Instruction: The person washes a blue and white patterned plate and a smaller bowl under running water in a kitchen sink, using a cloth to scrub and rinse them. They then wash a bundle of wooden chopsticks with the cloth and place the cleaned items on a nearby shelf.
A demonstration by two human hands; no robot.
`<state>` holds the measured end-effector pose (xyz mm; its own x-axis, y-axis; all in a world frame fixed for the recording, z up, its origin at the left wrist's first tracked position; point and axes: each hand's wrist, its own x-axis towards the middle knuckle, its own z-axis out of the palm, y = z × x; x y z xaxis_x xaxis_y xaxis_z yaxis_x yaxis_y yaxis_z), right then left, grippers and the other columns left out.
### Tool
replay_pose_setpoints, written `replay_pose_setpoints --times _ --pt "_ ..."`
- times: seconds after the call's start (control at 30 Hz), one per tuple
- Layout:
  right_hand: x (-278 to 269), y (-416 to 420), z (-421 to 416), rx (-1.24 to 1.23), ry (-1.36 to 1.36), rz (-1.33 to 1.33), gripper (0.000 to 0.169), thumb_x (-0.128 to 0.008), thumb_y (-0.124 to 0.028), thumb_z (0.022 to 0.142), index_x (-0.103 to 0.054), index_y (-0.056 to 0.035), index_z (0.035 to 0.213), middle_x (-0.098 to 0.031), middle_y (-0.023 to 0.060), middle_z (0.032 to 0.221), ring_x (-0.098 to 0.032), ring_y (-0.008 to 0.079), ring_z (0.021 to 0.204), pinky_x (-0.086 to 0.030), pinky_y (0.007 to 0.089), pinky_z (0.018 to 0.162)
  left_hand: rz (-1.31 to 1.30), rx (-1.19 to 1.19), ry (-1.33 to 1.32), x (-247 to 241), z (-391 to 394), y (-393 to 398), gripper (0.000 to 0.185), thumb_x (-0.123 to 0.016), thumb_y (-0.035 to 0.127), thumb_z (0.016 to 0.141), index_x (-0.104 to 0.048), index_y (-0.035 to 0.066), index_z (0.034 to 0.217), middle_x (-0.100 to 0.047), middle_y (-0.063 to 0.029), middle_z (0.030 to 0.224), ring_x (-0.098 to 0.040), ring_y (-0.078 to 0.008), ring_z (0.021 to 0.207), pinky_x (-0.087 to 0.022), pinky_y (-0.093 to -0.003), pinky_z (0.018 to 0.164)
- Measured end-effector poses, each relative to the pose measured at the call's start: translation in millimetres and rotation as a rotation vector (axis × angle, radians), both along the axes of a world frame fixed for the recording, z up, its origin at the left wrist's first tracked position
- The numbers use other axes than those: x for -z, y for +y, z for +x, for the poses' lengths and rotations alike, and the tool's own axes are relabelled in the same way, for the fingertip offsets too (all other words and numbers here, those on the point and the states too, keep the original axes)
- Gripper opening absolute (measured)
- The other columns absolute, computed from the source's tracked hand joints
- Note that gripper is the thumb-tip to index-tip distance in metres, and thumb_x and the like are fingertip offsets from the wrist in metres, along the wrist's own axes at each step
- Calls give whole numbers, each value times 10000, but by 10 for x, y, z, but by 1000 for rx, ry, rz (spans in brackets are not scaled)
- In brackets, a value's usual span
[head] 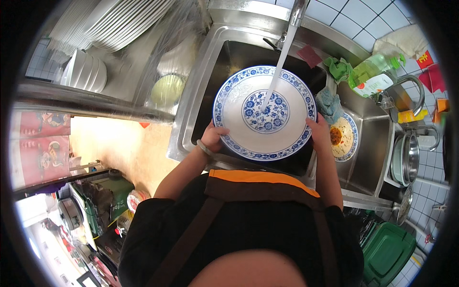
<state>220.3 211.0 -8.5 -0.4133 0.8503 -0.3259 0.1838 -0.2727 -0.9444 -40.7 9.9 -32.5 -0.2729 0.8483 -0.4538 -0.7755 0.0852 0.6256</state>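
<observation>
A large blue-and-white floral plate is held level over the left basin of a stainless steel sink. My left hand grips its left rim, thumb on top and fingers hidden beneath. On the opposite rim, my right hand has the same kind of grip. Water runs from the faucet in a stream onto the plate's patterned centre. Just beyond my right hand, a blue-grey cloth hangs over the divider between the basins.
In the right basin lies a soiled patterned plate with reddish-brown residue. A green cloth, a dark red scouring pad and a green dish soap bottle sit along the back. White plates and bowls are stacked at left.
</observation>
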Motion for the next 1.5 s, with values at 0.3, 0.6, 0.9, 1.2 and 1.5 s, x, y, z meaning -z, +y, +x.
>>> replay_pose_setpoints --times 0.3,0.6,0.9,1.2,1.5 --pt "-136 832 -789 -187 -148 699 364 -585 -145 781 -511 -41 1122 -533 171 1100 -556 258 961 -448 321 794 -21 -255 414 -169 -19 11 650 -410 -130 582 -404 43 1208 -534 -93 1077 -513 -235 994 -407 -319 853" --pt "-77 1539 -2110 -617 -239 711 285 -474 -179 867 -553 -21 1091 -591 101 1063 -549 186 976 -412 292 839 -6 -252 856 -733 -195 60 734 -376 -160 557 -347 20 1268 -512 -86 1115 -489 -175 1022 -366 -265 878" --pt "-97 1485 -1966 -705 -80 263 475 -539 -229 812 -423 -68 1244 -584 5 983 -520 94 837 -395 232 707 -73 -267 1026 -1225 -21 -12 784 -337 -172 616 -170 69 1343 -525 -137 1077 -554 -165 877 -433 -222 715" --pt "622 965 -1236 -673 175 50 256 -609 -131 795 -559 -35 1027 -598 38 937 -560 116 836 -464 260 697 62 11 1768 -1384 290 -156 735 -419 -150 585 -286 14 1289 -521 -182 1111 -529 -285 1023 -419 -304 856" --pt "373 1248 -769 -516 24 741 282 -513 -97 811 -527 10 1071 -544 166 1083 -501 268 1022 -368 349 886 379 -25 1827 -1466 392 -175 691 -472 -149 509 -406 -13 1184 -497 -183 1162 -492 -354 1065 -428 -387 900"
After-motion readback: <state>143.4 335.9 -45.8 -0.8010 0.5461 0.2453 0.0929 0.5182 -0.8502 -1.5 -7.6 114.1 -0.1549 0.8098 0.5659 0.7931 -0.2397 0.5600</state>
